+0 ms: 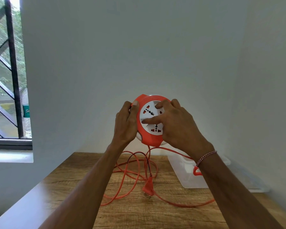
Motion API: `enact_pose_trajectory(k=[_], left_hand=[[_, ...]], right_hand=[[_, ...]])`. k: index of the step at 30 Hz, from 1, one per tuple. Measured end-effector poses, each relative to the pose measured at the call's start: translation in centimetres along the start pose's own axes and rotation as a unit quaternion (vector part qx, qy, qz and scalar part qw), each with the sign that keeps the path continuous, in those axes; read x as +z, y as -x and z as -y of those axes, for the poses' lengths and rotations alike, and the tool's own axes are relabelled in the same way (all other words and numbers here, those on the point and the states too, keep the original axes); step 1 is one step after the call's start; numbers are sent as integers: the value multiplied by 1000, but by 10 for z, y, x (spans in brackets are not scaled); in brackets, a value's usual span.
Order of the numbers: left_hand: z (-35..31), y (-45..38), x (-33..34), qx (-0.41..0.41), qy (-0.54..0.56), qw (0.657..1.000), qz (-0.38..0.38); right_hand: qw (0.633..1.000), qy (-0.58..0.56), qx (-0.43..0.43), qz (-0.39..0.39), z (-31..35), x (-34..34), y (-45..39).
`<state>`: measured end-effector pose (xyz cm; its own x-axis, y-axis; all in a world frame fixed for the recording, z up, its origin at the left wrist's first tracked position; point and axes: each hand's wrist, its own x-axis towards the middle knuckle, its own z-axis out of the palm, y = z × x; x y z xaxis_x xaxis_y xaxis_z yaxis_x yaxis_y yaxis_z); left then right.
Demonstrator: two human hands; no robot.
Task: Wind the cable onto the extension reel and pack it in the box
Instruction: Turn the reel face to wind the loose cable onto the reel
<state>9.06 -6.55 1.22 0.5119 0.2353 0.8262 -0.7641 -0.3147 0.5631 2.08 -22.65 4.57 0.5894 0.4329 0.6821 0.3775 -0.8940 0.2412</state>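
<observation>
Wooden bench (69, 192) carries loose orange cable (127, 184) in loops, its plug (148, 189) lying flat at 6 o'clock of the reel. Orange-and-white extension reel (149, 136) is held up off the bench, socket face to the camera: left hand (126, 123) grips its rim at 9 o'clock, right hand (173, 123) curls over the 3 o'clock side, fingers on the white face. Clear plastic box (185, 172) sits on the bench at 4 o'clock of the reel.

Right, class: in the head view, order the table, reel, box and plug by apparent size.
1. Table
2. Box, partly hidden by an arm, and reel, held nearer the camera: unsure.
3. Plug
</observation>
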Motion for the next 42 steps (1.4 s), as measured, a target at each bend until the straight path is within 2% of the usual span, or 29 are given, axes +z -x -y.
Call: enact_pose_trajectory(k=[13, 20, 23, 26, 29, 35, 42], left_hand=[[3, 0, 0, -1, -7, 1000, 5], [2, 1, 1, -9, -4, 1000, 9], [0, 1, 1, -9, -1, 1000, 12], [-1, 1, 0, -7, 3, 1000, 5], [-1, 0, 0, -8, 1, 1000, -2], [1, 0, 0, -9, -13, 1000, 5], [-1, 0, -1, -9, -5, 1000, 6]], right_hand=[[981, -69, 123, -133, 2, 19, -1], [985, -98, 83, -115, -6, 9, -3], [986, -124, 29, -105, -7, 3, -3], [993, -110, -14, -46, -7, -4, -2], [998, -58, -16, 16, -5, -7, 0], [1000, -4, -6, -3, -1, -4, 0], [998, -9, 43, -55, -5, 9, 3]])
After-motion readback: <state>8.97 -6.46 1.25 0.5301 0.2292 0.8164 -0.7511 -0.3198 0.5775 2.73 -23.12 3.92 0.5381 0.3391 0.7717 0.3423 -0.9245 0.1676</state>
